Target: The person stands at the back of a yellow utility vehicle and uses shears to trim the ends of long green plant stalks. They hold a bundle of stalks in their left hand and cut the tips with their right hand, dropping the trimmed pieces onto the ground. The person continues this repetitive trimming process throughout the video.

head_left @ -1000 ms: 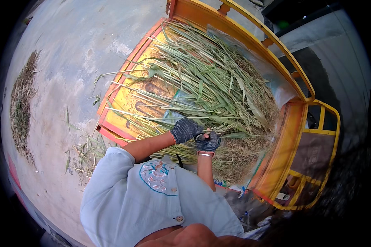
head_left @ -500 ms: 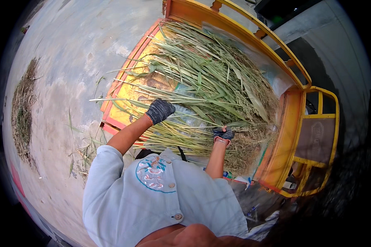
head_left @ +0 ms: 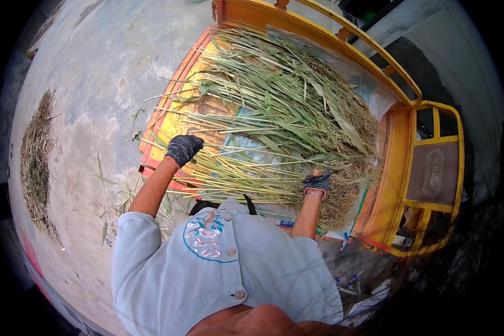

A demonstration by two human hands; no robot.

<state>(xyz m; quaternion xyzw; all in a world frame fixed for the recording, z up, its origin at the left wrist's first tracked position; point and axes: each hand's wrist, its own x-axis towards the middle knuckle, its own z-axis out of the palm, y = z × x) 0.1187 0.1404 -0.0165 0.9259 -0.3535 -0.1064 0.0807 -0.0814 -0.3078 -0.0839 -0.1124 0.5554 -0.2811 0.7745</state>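
Note:
My left hand [head_left: 185, 150], in a dark knitted glove, is closed above the cut ends of the stalks at the left of the cart bed. What its fingers hold, if anything, is hidden. My right hand [head_left: 317, 182], gloved with the fingertips bare, is closed around a stalk just below the bushy seed heads [head_left: 341, 199]. Between the two hands lie thin, bare yellow-green stalks [head_left: 246, 182]. Beyond them spreads a thick pile of leafy green stalks [head_left: 280, 95], their seed heads toward the right.
The yellow-orange cart bed [head_left: 165, 131] has a railing [head_left: 364, 42] at its far side and a framed seat back [head_left: 434, 176] at the right. Clear plastic sheeting [head_left: 252, 154] lies under the stalks. Dried plant matter [head_left: 36, 162] forms a strip on the concrete floor [head_left: 95, 84].
My left hand has moved left and slightly down, toward the stalk ends. My right hand has shifted a little right. The leafy stalk end that stuck out left of my left hand no longer shows there.

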